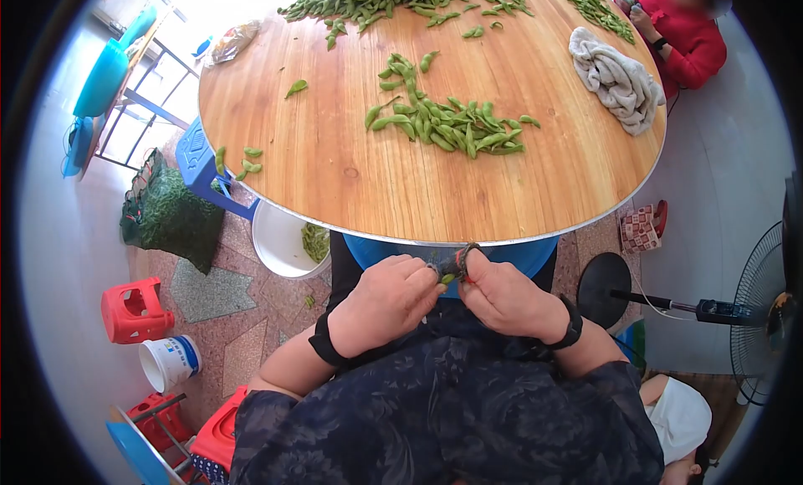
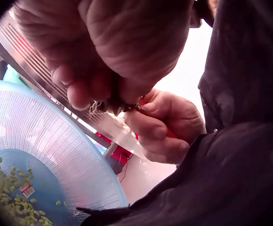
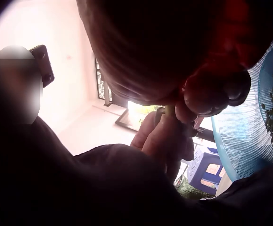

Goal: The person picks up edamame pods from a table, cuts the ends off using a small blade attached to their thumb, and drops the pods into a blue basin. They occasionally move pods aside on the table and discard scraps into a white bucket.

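Observation:
Close above my lap, my left hand (image 1: pixel 391 299) and right hand (image 1: pixel 512 297) meet fingertip to fingertip. Between them they pinch a green soybean pod (image 1: pixel 448 278), mostly hidden by the fingers. Dark cloth-like wrapping (image 1: pixel 456 262) with a red edge shows at the meeting fingertips. Below the hands sits a blue mesh basket (image 2: pixel 75 141), with shelled green beans (image 2: pixel 18 197) and a small label in its bottom. On the wooden table (image 1: pixel 335 192) in front lies a small pile of pods (image 1: pixel 456 127).
A large heap of pods (image 1: pixel 376 0) covers the table's far side. A crumpled towel (image 1: pixel 617 79) lies at the right edge. White bucket (image 1: pixel 272 242), blue stool (image 1: pixel 196 154) and green sack (image 1: pixel 171 209) stand left; a fan (image 1: pixel 761 313) stands right. A person in red (image 1: pixel 698 46) sits far right.

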### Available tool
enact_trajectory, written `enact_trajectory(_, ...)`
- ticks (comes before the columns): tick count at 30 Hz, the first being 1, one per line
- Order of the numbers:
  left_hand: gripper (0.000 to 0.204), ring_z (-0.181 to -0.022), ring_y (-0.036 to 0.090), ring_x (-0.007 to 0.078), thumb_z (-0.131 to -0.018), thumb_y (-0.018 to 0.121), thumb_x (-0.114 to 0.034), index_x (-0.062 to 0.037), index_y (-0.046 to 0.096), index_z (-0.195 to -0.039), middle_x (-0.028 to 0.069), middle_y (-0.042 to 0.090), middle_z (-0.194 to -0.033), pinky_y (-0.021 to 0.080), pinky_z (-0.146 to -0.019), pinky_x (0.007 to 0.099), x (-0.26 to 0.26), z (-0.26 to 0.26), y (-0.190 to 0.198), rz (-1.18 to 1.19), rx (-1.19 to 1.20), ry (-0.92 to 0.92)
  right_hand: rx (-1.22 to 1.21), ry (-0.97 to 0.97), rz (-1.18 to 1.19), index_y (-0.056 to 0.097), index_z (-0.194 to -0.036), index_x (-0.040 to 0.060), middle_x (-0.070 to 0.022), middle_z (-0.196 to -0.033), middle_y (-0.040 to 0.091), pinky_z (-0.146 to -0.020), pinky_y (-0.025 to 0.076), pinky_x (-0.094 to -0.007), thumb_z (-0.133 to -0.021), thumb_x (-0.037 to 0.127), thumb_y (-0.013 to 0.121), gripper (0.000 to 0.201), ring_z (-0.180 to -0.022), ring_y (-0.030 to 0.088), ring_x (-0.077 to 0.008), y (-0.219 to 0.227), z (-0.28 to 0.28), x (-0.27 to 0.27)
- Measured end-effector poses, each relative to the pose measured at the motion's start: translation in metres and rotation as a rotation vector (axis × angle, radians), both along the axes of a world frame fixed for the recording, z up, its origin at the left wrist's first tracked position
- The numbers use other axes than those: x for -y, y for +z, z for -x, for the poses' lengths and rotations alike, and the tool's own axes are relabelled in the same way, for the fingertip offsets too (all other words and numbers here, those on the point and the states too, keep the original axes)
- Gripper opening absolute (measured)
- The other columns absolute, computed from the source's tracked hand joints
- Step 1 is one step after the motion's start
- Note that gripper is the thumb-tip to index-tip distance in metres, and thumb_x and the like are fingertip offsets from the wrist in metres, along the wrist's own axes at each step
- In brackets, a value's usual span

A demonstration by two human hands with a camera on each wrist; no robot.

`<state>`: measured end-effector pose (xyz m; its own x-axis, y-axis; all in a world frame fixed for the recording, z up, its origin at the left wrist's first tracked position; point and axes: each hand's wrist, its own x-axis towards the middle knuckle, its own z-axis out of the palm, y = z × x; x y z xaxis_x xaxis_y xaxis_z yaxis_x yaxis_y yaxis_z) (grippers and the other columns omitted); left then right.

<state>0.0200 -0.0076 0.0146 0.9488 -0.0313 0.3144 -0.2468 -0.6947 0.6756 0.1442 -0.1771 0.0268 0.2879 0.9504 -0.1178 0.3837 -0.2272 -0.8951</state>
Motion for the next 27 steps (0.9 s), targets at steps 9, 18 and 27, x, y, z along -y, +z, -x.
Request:
enact_trajectory(9, 0.022, -0.062, 0.052, 0.0153, -0.098, 0.053, -0.018, -0.0025, 0.054, -0.082, 0.0009, 0.051, -0.069, 0.044, -0.061, 0.0286, -0.007, 0.006, -0.026, 0.906, -0.53, -0.109, -0.271, -0.025, -0.054, 0.041, -0.1, -0.0012, -0.0239, -0.071, 0.055, -0.058, 0.047, -0.0414, -0.087, 0.001, 0.046, 0.014, -0.067, 0.058, -0.0434, -0.007, 0.0, -0.003)
enact_trajectory(18, 0.023, -0.068, 0.051, 0.0069, -0.099, 0.052, -0.023, -0.004, 0.059, -0.088, -0.0012, 0.055, -0.073, 0.043, -0.064, 0.0218, -0.012, -0.006, -0.032, 1.395, -0.768, -0.296, 0.36, 0.141, -0.296, 0.05, -0.098, 0.0018, -0.0159, -0.073, 0.059, -0.054, 0.049, -0.0392, -0.086, 0.001, 0.052, 0.012, -0.064, 0.061, -0.0374, -0.009, -0.007, 0.002)
enact_trajectory(27, 0.015, -0.062, 0.053, 0.0149, -0.095, 0.055, -0.017, -0.0047, 0.062, -0.09, 0.006, 0.053, -0.067, 0.042, -0.057, 0.0292, -0.012, -0.016, 0.0, 0.459, -0.413, -0.278, -0.732, 0.06, 0.153, 0.05, -0.101, 0.0064, 0.0004, -0.074, 0.06, -0.043, 0.037, -0.0198, -0.097, 0.011, 0.048, 0.007, -0.048, 0.046, -0.003, 0.007, -0.028, 0.006)
